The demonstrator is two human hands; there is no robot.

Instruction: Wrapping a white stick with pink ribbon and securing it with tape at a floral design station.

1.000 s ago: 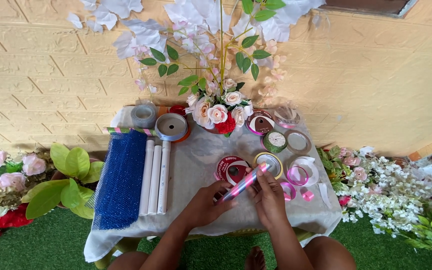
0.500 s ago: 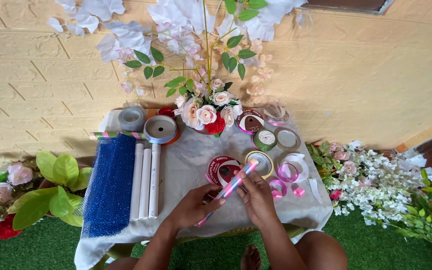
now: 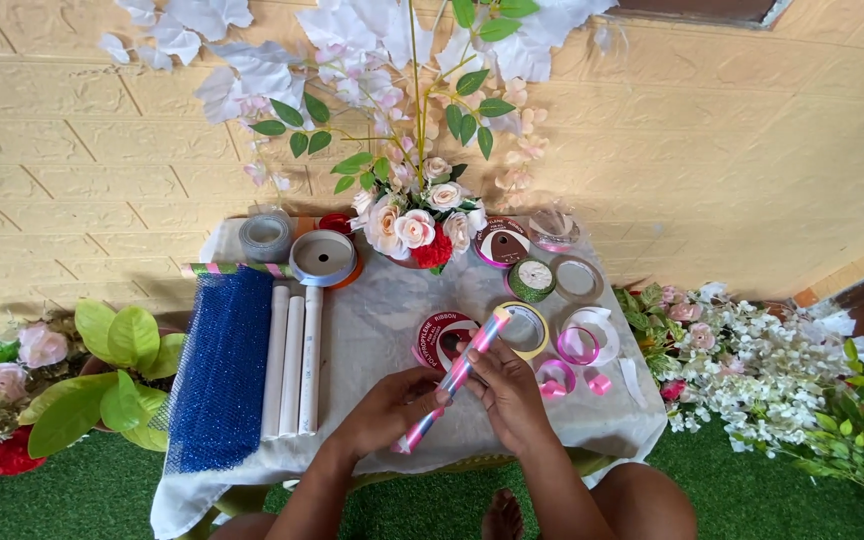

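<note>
Both hands meet over the near edge of a low counter draped in a pale cloth. The left hand has its fingers clenched around the lower part of a slim striped roll of pink, white and green wrapping, which tilts up and to the right. The right hand grasps the same roll near its middle, fingers curled over it from the right side. The roll is lifted off the cloth, its upper end above a red ribbon spool and just beside a yellow-rimmed tape ring.

To the left on the counter lie three white tubes side by side, touching a sheet of blue glittery mesh. Loose pink ribbon coils sit to the right of the hands. At the back stands a bouquet of cream and red artificial roses, with a grey spool to its left. White blossom sprays lie on the green turf at the right.
</note>
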